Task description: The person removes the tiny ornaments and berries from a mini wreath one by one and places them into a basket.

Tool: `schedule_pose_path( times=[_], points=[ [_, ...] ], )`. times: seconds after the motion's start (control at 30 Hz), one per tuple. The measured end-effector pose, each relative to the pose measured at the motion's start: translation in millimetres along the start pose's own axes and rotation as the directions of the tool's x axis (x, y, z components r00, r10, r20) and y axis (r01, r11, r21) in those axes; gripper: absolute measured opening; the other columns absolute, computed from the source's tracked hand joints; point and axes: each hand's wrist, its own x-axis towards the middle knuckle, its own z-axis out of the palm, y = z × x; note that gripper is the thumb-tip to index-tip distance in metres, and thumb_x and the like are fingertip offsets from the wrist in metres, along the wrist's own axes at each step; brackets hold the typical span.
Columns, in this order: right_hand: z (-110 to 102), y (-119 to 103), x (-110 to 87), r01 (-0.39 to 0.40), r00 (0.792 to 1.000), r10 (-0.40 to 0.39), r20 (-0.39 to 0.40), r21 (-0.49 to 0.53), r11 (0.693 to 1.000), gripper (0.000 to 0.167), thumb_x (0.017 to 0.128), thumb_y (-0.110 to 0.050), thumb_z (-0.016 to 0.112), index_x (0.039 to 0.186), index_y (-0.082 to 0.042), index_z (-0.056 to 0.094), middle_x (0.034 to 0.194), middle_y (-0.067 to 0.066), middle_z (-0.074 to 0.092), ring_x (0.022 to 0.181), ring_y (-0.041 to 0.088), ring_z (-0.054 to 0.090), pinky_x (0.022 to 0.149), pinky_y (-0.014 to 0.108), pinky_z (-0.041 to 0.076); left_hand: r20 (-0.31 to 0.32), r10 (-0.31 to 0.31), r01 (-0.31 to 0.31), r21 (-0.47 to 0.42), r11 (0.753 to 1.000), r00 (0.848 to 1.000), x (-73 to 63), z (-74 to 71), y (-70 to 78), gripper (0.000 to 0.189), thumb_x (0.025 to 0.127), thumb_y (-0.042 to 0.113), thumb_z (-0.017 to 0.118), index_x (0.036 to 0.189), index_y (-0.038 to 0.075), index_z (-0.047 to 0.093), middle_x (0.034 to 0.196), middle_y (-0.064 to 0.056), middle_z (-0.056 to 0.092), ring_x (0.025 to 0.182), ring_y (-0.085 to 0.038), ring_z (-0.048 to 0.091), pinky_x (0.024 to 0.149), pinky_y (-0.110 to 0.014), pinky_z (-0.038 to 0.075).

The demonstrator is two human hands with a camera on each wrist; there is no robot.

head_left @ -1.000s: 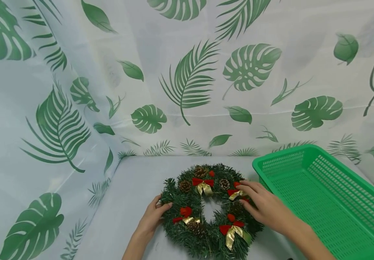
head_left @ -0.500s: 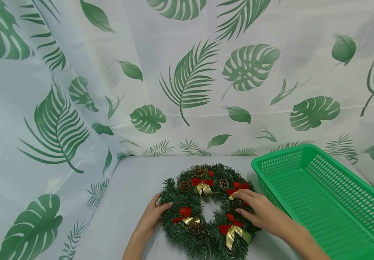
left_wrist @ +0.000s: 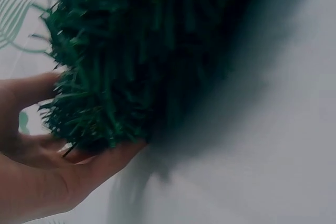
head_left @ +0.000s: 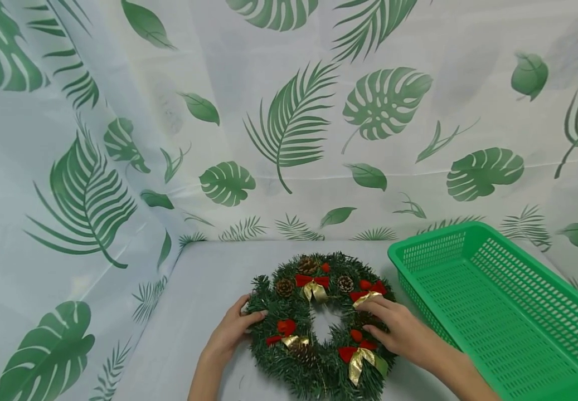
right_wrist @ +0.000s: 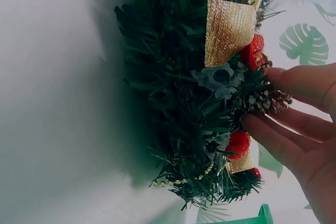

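Note:
A green Christmas wreath (head_left: pixel 294 373) lies flat on the white tabletop, trimmed with red-and-gold bows, red berries and pine cones. My left hand (head_left: pixel 228 334) grips its left edge; in the left wrist view the thumb and fingers (left_wrist: pixel 37 87) stand on either side of the bristly green rim. My right hand (head_left: pixel 399 331) is over the wreath's right side, just below a red-and-gold bow (head_left: pixel 367 294). In the right wrist view its thumb and fingertips close around a frosted pine cone (right_wrist: pixel 268 102), between a gold ribbon (right_wrist: pixel 228 30) and a red berry (right_wrist: pixel 239 144).
A green plastic basket (head_left: pixel 469 229) with perforated walls stands close to the right of the wreath, near my right forearm. White cloth printed with green leaves (head_left: pixel 289 122) hangs behind the table (head_left: pixel 208 267) and along its left side.
My right hand has shifted from the upper-right bow slightly down and inward to the pine cone, uncovering the bow's red part. The left hand keeps its hold, and the wreath stays in place.

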Motion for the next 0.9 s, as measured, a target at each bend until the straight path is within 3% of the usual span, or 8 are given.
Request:
schedule_pose_path(
  times=[0.13, 0.3, 0.43, 0.7, 0.9],
  points=[
    [3, 1, -0.9, 0.019, 1.0, -0.019, -0.025, 0.0, 1.0, 0.046, 0.075, 0.007, 0.085, 0.116, -0.003, 0.069, 0.108, 0.011, 0.07, 0.084, 0.021, 0.07, 0.065, 0.028, 0.055, 0.005, 0.003, -0.003, 0.012, 1.0, 1.0, 3.5, -2.7, 1.5, 0.084, 0.094, 0.03, 0.076, 0.16, 0.006, 0.029, 0.151, -0.037, 0.038, 0.136, -0.05, 0.046, 0.09, -0.053, 0.052],
    [7, 1, -3.2, 0.054, 0.997, -0.052, -0.062, 0.02, 0.998, 0.047, 0.073, 0.01, 0.084, 0.116, -0.002, 0.068, 0.107, 0.012, 0.069, 0.078, 0.015, 0.067, 0.061, 0.024, 0.052, -0.013, 0.001, -0.001, -0.005, 1.0, 1.0, 9.6, -2.6, -0.2, 0.086, 0.093, 0.032, 0.077, 0.161, 0.008, 0.031, 0.16, -0.041, 0.015, 0.147, -0.058, 0.022, 0.105, -0.068, 0.04],
    [8, 0, -4.6, 0.058, 0.995, -0.056, -0.079, 0.022, 0.998, 0.047, 0.074, 0.01, 0.084, 0.116, -0.002, 0.068, 0.107, 0.011, 0.069, 0.078, 0.013, 0.066, 0.061, 0.023, 0.051, -0.025, 0.007, -0.007, -0.021, 1.0, 1.0, 13.4, 0.2, -3.5, 0.087, 0.092, 0.03, 0.077, 0.161, 0.007, 0.029, 0.163, -0.04, 0.008, 0.15, -0.06, 0.007, 0.112, -0.072, 0.028],
    [6, -2, -5.4, 0.06, 0.994, -0.06, -0.094, -0.004, 0.998, 0.047, 0.073, 0.01, 0.084, 0.116, -0.002, 0.069, 0.107, 0.01, 0.069, 0.082, 0.018, 0.069, 0.064, 0.025, 0.054, -0.028, 0.01, -0.011, -0.033, 0.999, 1.0, 12.8, 2.5, 1.5, 0.088, 0.091, 0.027, 0.078, 0.161, 0.007, 0.029, 0.163, -0.04, 0.006, 0.149, -0.061, 0.005, 0.112, -0.074, 0.026],
    [6, -3, -5.0, 0.06, 0.992, -0.063, -0.107, -0.025, 0.998, 0.047, 0.072, 0.01, 0.085, 0.114, -0.003, 0.07, 0.105, 0.008, 0.07, 0.084, 0.02, 0.069, 0.065, 0.026, 0.056, -0.056, 0.022, -0.024, -0.036, 0.999, 0.998, 11.1, 2.9, 0.6, 0.085, 0.091, 0.028, 0.079, 0.16, 0.008, 0.032, 0.16, -0.043, 0.011, 0.148, -0.062, 0.012, 0.108, -0.075, 0.031]
  ],
)
